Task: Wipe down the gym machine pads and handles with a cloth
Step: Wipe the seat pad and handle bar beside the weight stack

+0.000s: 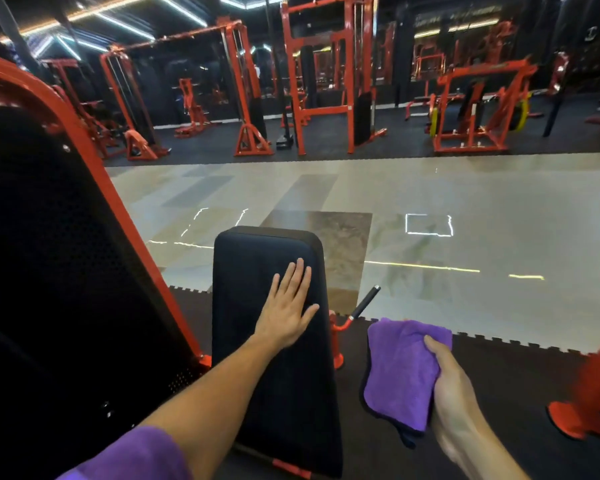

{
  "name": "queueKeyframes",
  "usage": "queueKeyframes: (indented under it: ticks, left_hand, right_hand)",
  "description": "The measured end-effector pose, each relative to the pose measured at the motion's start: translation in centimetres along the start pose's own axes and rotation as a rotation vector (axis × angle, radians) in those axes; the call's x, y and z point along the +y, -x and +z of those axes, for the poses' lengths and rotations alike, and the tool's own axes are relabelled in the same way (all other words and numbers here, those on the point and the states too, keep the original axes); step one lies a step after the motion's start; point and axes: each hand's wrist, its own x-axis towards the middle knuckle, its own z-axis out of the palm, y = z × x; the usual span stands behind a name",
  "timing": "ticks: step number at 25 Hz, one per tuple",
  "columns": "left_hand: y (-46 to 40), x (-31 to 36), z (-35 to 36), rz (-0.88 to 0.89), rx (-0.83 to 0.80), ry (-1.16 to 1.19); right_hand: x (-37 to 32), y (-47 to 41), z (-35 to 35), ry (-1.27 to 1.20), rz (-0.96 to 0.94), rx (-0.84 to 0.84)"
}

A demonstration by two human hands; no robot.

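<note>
A long black seat pad (pixel 257 375) of a gym machine runs away from me at centre. My left hand (pixel 286 306) lies flat on its upper right part, fingers straight and spread. To the right of the pad, above the dark floor mat, my right hand (pixel 447 379) grips a folded purple cloth (pixel 400 372) that hangs off the pad. A black-gripped handle (pixel 366 301) on a red lever sticks up just beyond the cloth, right of the pad.
A tall black perforated shroud with a red frame (pixel 129 244) stands close on the left. A red machine foot (pixel 582 407) sits at the right edge. Pale tiled floor (pixel 465 202) lies ahead, with red cable machines (pixel 291 81) beyond.
</note>
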Motion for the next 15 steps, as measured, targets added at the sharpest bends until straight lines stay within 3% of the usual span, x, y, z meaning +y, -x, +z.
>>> queueKeyframes:
  ticks: [5, 8, 11, 13, 15]
  left_hand:
    - [-0.3, -2.2, 9.4, 0.14, 0.329, -0.056]
    - [-1.6, -3.2, 10.5, 0.222, 0.472, -0.056]
    - [0.7, -3.6, 12.1, 0.305, 0.43, -0.049]
    - [6.0, -4.2, 16.1, 0.538, 0.28, -0.057]
    - [11.2, -5.8, 20.3, 0.696, 0.252, -0.189]
  right_hand:
    - [8.3, -8.6, 0.1, 0.016, 0.044, 0.093]
    - [15.8, -13.7, 0.2, -0.004, 0.105, 0.173]
    - [22.2, -15.5, 1.0, 0.021, 0.177, 0.226]
    - [26.0, -15.2, 1.0, 0.103, 0.203, 0.279]
    - [29.2, -14.8, 0.2, 0.21, 0.254, 0.304]
